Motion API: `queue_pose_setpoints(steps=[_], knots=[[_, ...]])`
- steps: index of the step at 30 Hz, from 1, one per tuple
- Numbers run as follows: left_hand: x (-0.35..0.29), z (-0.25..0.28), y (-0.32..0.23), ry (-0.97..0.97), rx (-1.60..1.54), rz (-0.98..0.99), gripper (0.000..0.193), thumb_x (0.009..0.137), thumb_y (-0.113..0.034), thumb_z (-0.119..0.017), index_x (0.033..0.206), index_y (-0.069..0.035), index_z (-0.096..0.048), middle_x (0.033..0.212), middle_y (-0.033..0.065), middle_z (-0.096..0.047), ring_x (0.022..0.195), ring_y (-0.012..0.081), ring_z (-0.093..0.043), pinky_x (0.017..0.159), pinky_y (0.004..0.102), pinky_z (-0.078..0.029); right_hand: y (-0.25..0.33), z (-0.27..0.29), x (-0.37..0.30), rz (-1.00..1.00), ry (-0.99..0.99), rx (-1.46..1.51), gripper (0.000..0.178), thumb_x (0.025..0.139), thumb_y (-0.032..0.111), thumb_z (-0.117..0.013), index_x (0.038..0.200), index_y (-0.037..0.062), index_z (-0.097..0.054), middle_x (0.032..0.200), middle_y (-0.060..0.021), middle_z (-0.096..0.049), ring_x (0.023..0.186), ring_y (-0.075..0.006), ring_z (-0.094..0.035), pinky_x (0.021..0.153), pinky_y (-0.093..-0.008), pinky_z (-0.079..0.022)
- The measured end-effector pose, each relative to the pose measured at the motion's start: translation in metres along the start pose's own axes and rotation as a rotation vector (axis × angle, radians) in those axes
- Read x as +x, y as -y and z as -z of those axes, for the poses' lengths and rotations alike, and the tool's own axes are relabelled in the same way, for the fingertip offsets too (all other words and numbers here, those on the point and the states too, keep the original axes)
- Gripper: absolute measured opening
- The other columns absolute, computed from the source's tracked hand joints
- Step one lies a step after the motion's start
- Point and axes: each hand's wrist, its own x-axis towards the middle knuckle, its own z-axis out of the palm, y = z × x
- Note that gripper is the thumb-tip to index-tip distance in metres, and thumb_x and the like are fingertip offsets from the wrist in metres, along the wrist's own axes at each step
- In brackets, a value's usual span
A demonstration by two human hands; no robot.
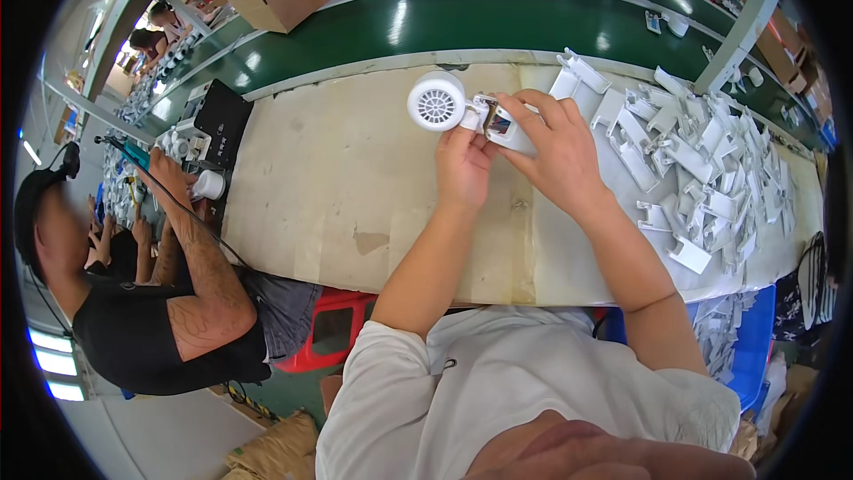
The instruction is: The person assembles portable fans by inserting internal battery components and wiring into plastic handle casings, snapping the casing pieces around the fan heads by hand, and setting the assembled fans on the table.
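Left hand held the white fan; right hand gripped its open housing, apparently adjusting it; next move required steady alignment.

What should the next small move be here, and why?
Perhaps the right hand should gently seat the exposed dark internals of the white plastic device with a round grille: they show through an opening, while the left hand grips the device.

Across the top of the frame we see a long, glossy green surface between pale rails; centrally, a worn cream worktable; lower left, a red plastic stool and bright white light strips.
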Motion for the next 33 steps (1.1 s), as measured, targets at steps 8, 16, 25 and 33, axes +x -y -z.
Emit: queue_pose_setpoints(steps=[8,16,25,33], knots=[[-0.011,-0.007,0.011,-0.052,0.087,-0.038,0.025,0.086,-0.012,-0.057,0.109,-0.003,-0.054,0.101,0.0035,-0.059,0.088,0.0122,-0.057,0.071,0.0263,-0.047,0.001,-0.010,-0.002,-0.026,0.005,0.048,0.057,0.064,0.018,-0.070,0.118,0.0144,-0.053,0.113,-0.0033,-0.052,0.087,-0.0235,-0.049,0.077,-0.0347,-0.044],[-0.008,-0.007,-0.009,-0.034,0.060,-0.234,0.026,0.086,-0.011,-0.055,0.109,-0.001,-0.051,0.108,0.0128,-0.058,0.102,0.0239,-0.055,0.091,0.0366,-0.043,-0.026,-0.011,-0.011,-0.284,0.066,0.300,0.053,0.076,0.028,-0.066,0.120,0.0037,-0.049,0.108,-0.0110,-0.056,0.098,-0.0216,-0.050,0.083,-0.0343,-0.041],[-0.006,-0.010,-0.012,-0.042,0.188,-0.291,0.032,0.089,-0.025,-0.050,0.110,-0.002,-0.050,0.112,0.0107,-0.054,0.107,0.0235,-0.052,0.092,0.0386,-0.042,-0.012,-0.022,-0.019,-0.607,0.169,1.110,0.039,0.083,0.036,-0.060,0.097,-0.0004,-0.061,0.083,-0.0071,-0.062,0.074,-0.0102,-0.054,0.065,-0.0248,-0.043],[-0.010,-0.017,-0.016,-0.005,0.186,-0.316,0.025,0.086,-0.012,-0.054,0.107,0.002,-0.051,0.103,0.0121,-0.058,0.095,0.0245,-0.058,0.085,0.0384,-0.047,-0.019,-0.024,-0.027,-0.472,0.239,0.915,0.035,0.080,0.035,-0.064,0.082,0.0004,-0.065,0.067,-0.0039,-0.059,0.062,-0.0064,-0.049,0.054,-0.0235,-0.040]])
